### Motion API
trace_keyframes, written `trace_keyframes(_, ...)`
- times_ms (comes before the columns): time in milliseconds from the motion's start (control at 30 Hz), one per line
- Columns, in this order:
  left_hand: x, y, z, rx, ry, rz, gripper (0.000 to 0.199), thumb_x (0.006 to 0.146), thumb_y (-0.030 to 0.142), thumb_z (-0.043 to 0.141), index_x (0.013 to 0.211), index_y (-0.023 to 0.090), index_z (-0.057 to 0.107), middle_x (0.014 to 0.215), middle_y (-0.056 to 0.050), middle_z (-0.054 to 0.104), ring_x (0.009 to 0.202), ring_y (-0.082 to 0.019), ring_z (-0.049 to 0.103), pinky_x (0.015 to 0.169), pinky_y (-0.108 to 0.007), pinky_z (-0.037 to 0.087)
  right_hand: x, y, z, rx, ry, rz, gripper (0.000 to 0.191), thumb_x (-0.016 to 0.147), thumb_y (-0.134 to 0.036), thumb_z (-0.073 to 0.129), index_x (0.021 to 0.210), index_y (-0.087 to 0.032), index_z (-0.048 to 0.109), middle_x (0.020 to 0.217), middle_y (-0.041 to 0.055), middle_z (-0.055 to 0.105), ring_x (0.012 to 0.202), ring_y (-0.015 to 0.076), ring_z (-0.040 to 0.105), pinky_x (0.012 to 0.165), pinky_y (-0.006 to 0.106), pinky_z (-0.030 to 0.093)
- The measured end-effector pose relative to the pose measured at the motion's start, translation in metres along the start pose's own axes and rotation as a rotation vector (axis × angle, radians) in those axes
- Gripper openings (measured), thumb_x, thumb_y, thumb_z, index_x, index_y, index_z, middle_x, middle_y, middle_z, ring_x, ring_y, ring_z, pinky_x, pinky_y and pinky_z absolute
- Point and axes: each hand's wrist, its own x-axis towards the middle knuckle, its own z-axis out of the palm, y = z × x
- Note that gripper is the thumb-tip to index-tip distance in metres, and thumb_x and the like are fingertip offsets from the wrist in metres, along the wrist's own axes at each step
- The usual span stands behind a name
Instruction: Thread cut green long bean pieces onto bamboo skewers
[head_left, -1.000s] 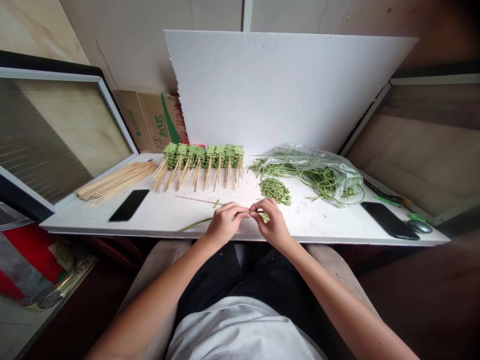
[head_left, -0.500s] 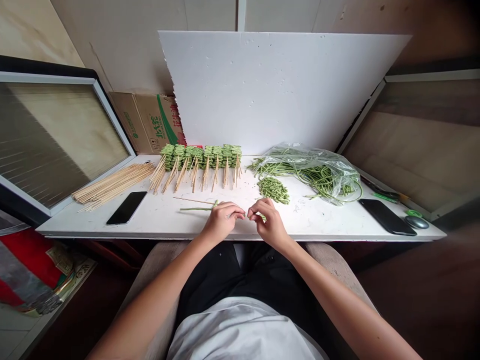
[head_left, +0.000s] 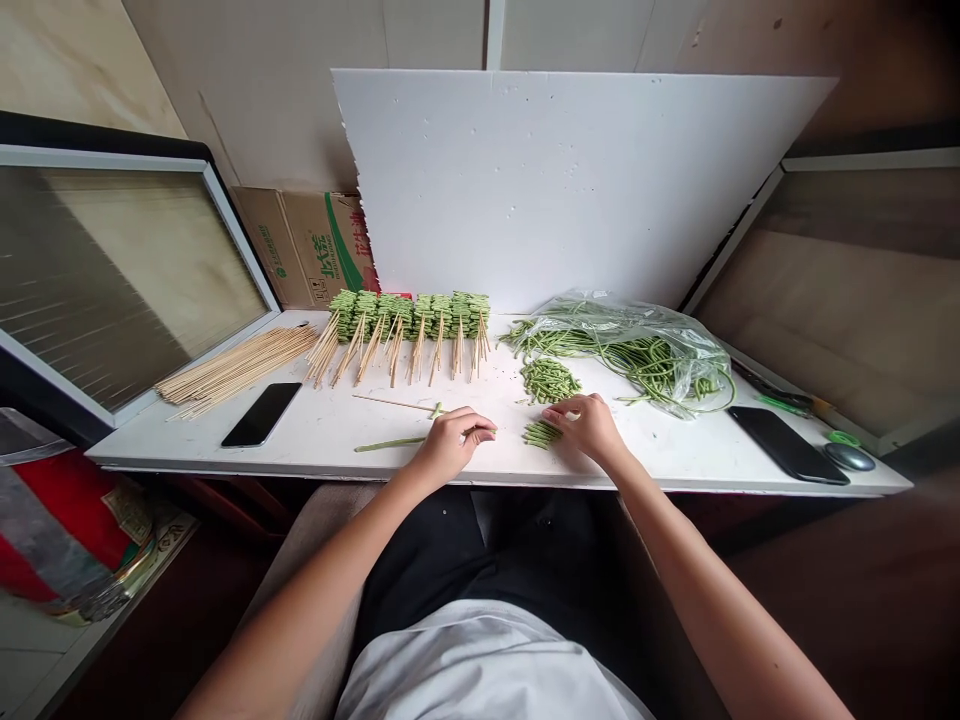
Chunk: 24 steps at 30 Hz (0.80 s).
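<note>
My left hand (head_left: 453, 443) is closed around a long green bean (head_left: 388, 444); one end trails left over the table and the other pokes out at the fingertips. Just above that hand, a thin wooden skewer (head_left: 391, 402) with a bit of bean (head_left: 437, 411) at its right end lies on the tabletop. My right hand (head_left: 589, 424) is pinched at a small row of cut bean pieces (head_left: 540, 433), its fingertips on a piece at the row's upper edge. Behind them sits a heap of short bean pieces (head_left: 551, 380).
Bean-loaded skewers (head_left: 416, 315) are stacked at the back. Bare skewers (head_left: 238, 365) and a phone (head_left: 261, 415) lie left. Long beans (head_left: 637, 358) spill from a plastic bag (head_left: 679, 350). Another phone (head_left: 787, 443) and a computer mouse (head_left: 849, 457) are right. A white board (head_left: 585, 190) stands behind.
My right hand has moved right, away from my left hand, to the row of cut pieces. My left hand still grips the long bean, whose left end has swung lower. The view has shifted slightly.
</note>
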Motion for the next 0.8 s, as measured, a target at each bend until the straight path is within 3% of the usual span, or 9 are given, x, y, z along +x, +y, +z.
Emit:
trace_keyframes(167,-0.002,-0.005,-0.002,0.003,-0.025,-0.008,0.020,0.099,0.033,0.070,0.103,0.018,0.082,0.093,-0.010,0.075,0.079,-0.018,0.069,0.070,-0.029,0.056,0.000,-0.003,-0.001,0.064,-0.090,0.112,0.049,0.096,-0.060,0.060,0.080,-0.020,0.083,0.075,0.0119,0.079,0.072,0.0280,0.070,0.069,0.037,0.049)
trace_keyframes(333,-0.003,-0.001,-0.007,0.093,-0.087,-0.027,0.028,0.106,0.026,0.055,0.116,0.018,0.079,0.098,-0.009,0.069,0.080,-0.016,0.065,0.072,-0.029,0.056,0.001,-0.011,-0.014,0.177,-0.058,0.188,0.068,0.103,-0.068,0.041,0.079,-0.018,0.081,0.081,0.0129,0.081,0.070,0.0267,0.072,0.071,0.036,0.050)
trace_keyframes(433,-0.003,-0.001,-0.006,0.115,-0.117,-0.020,0.028,0.105,0.023,0.053,0.120,0.019,0.077,0.103,-0.009,0.067,0.089,-0.018,0.067,0.080,-0.031,0.058,0.000,-0.022,-0.019,0.256,-0.006,0.154,0.073,0.103,-0.072,0.037,0.083,-0.018,0.082,0.083,0.0114,0.081,0.077,0.0269,0.073,0.076,0.036,0.051)
trace_keyframes(500,-0.004,-0.002,-0.004,0.102,-0.109,-0.019,0.030,0.104,0.020,0.055,0.129,0.021,0.071,0.105,-0.009,0.068,0.096,-0.019,0.068,0.087,-0.033,0.058,-0.003,-0.035,-0.019,0.337,-0.034,0.063,0.069,0.102,-0.072,0.041,0.082,-0.019,0.082,0.088,0.0107,0.081,0.086,0.0272,0.074,0.081,0.035,0.052)
trace_keyframes(600,-0.006,-0.003,0.002,0.031,-0.081,-0.053,0.057,0.100,0.015,0.060,0.155,0.024,0.047,0.103,-0.006,0.070,0.097,-0.019,0.069,0.092,-0.034,0.058,-0.015,-0.058,-0.013,0.408,-0.196,-0.108,0.055,0.095,-0.070,0.059,0.087,-0.021,0.083,0.095,0.0090,0.082,0.087,0.0254,0.073,0.079,0.034,0.053)
trace_keyframes(667,-0.007,-0.002,0.005,-0.005,-0.082,-0.073,0.070,0.099,0.014,0.063,0.162,0.025,0.034,0.101,-0.005,0.071,0.094,-0.018,0.070,0.091,-0.033,0.058,-0.024,-0.071,-0.006,0.447,-0.261,-0.177,0.047,0.087,-0.068,0.073,0.093,-0.022,0.084,0.095,0.0081,0.082,0.086,0.0246,0.072,0.079,0.034,0.054)
trace_keyframes(800,-0.006,0.000,0.004,0.009,-0.092,-0.086,0.067,0.099,0.016,0.065,0.159,0.027,0.038,0.102,-0.004,0.073,0.094,-0.017,0.071,0.091,-0.032,0.058,-0.033,-0.082,0.004,0.540,-0.284,-0.163,0.042,0.085,-0.064,0.077,0.090,-0.023,0.085,0.086,0.0070,0.081,0.079,0.0226,0.070,0.072,0.032,0.053)
